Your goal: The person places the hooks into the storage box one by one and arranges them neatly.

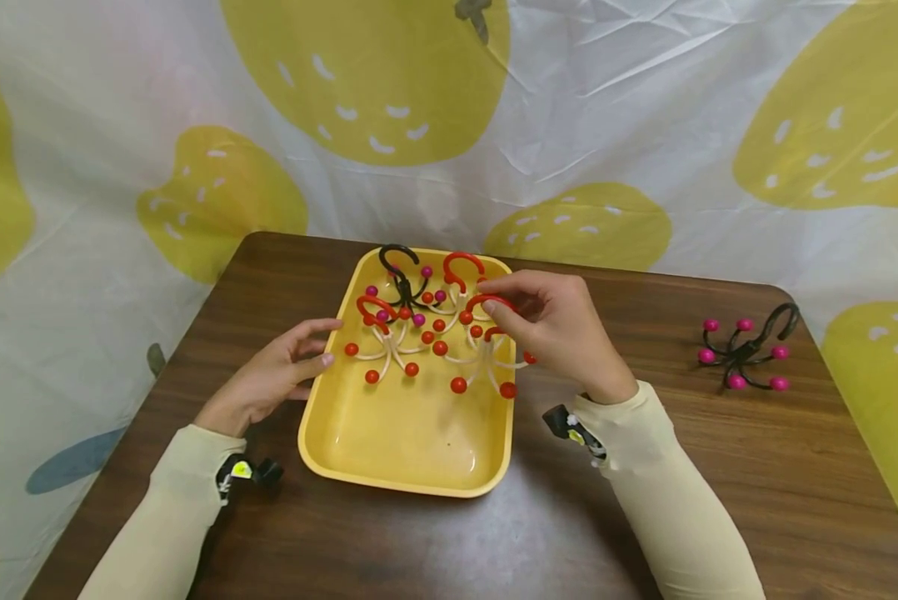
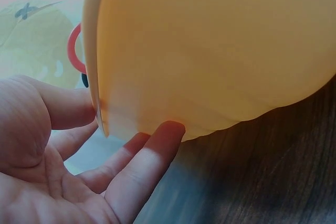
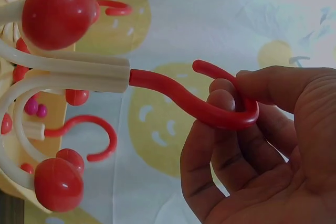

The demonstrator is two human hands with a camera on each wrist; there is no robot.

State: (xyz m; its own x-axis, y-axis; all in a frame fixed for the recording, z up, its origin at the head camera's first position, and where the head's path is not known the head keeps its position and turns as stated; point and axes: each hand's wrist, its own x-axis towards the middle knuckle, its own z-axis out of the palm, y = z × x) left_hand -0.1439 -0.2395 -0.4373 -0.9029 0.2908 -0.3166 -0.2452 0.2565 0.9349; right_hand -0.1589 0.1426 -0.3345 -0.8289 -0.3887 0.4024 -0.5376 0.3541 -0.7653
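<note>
My right hand [image 1: 550,329] pinches the red hook of a white octopus-shaped hanger [image 3: 100,72] with red ball tips, over the right side of a yellow plastic tray [image 1: 404,446]. In the right wrist view, thumb and fingers close round that hook's bend. My left hand [image 1: 284,371] holds the tray's left side; in the left wrist view the thumb lies at the rim and fingertips [image 2: 170,129] touch the outer wall. Inside the tray's far half are another red-and-white hanger [image 1: 389,342], one more behind [image 1: 460,287], and a black hanger [image 1: 404,287] with magenta balls.
Another black hanger [image 1: 741,354] with magenta ball tips lies on the brown wooden table [image 1: 719,467] at the right. A white curtain [image 1: 569,108] printed with yellow fruit hangs behind the table and at its sides.
</note>
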